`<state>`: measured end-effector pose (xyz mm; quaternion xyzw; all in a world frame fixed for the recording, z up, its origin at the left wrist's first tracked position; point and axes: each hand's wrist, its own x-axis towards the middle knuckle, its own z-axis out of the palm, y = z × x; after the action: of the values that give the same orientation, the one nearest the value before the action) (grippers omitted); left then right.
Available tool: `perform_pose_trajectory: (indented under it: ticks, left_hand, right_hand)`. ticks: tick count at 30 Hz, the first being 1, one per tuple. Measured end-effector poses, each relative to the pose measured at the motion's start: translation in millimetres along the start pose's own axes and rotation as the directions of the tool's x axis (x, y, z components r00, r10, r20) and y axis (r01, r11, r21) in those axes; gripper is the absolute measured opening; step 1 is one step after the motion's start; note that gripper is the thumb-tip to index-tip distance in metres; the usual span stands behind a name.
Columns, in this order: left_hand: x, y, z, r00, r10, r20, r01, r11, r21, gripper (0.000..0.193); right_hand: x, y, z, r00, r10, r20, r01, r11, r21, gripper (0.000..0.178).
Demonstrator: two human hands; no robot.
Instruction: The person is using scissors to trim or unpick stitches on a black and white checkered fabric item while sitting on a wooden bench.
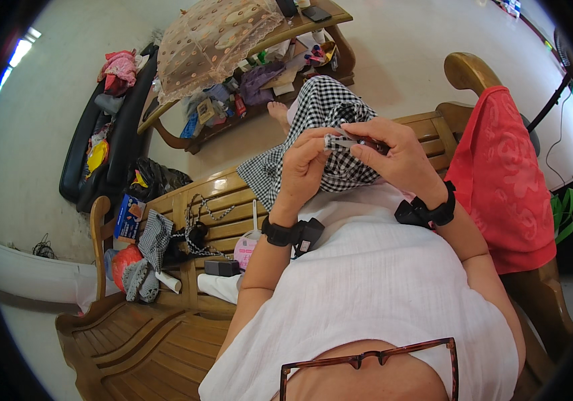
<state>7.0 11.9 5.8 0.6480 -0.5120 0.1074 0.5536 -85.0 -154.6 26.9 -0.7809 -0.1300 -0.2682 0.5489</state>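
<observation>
Black-and-white checked cloth (pixel 333 100) lies bunched over my lap, its one side hanging to the left across the bench. My left hand (pixel 304 164) is closed, fingertips pinching a small edge of that cloth. Close beside it, my right hand (pixel 397 152) grips a small tool with a dark reddish handle (pixel 372 144). The tool's pale, metal-looking end reaches toward the left fingertips; its exact kind is too small to make out. Both hands are raised over the lap, almost meeting. Each wrist wears a black strap with a box-like device.
I sit on a slatted wooden bench (pixel 216 194). To the left lie checked scraps (pixel 156 237), cords, a small black box (pixel 221 268) and a blue box (pixel 129 217). A red cloth (pixel 500 187) drapes the right armrest. Ahead stands a cluttered table with a lace cover (pixel 216 43).
</observation>
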Motion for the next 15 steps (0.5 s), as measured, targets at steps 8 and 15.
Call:
perform_pose_trajectory:
  ticks: [8, 15]
  left_hand:
    - [-0.1, 1.9, -1.6, 1.0, 0.012, 0.027, -0.013, 0.999, 0.037, 0.007]
    - [0.3, 2.8, -0.3, 0.999, 0.009, 0.034, -0.007, 0.999, -0.049, 0.01]
  right_hand:
    - [1.3, 0.3, 0.7, 1.0, -0.01, 0.014, 0.01, 1.0, -0.021, 0.026]
    - [1.1, 2.0, 8.4, 1.0, -0.003, -0.019, 0.004, 0.999, 0.053, 0.025]
